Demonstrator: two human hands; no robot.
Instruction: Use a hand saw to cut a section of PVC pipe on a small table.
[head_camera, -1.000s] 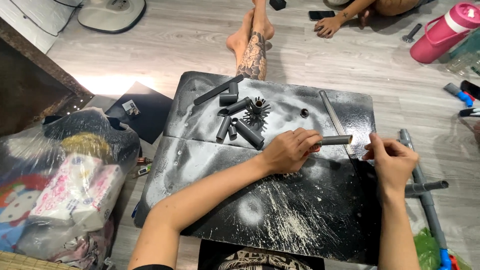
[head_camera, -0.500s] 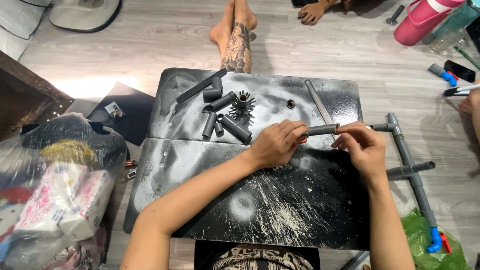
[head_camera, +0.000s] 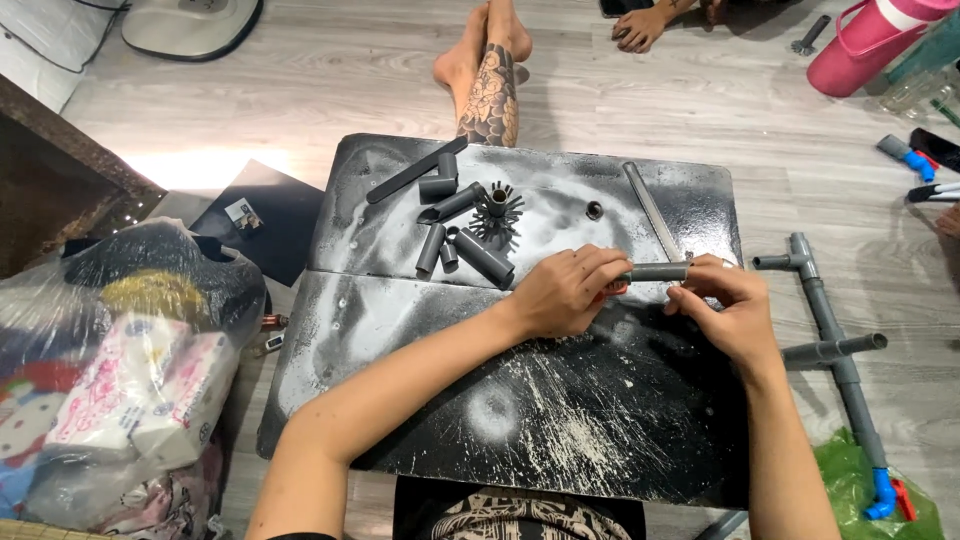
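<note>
Short grey pipe piece (head_camera: 658, 271) lies level between both hands, just above the black desk (head_camera: 620, 440) near its middle seam. Left hand (head_camera: 568, 290) curled shut on the pipe's left end, fingers wrapped over it; something orange-red shows under the fingers, can't tell what. Right hand (head_camera: 728, 308) pinching the pipe's right end with thumb and fingertips. Desk surface black, speckled with pale dust and scratches. Behind the hands: cluster of cut grey pipe offcuts (head_camera: 455, 230) lying loose, a dark spiky round fitting (head_camera: 497, 212) beside them, a small ring (head_camera: 594, 210), a long thin grey rod (head_camera: 650, 210) lying diagonal toward the right hand. On the wooden floor to the right, an assembled grey pipe frame with tee joints (head_camera: 828, 330), blue fitting at its lower end on a green bag (head_camera: 850, 490). Left of the desk, clear plastic bag of packets (head_camera: 120, 380). Another person's tattooed leg (head_camera: 492, 90) on the floor beyond the desk, their hand (head_camera: 640, 25) at top. Pink bottle (head_camera: 870, 45) top right.
</note>
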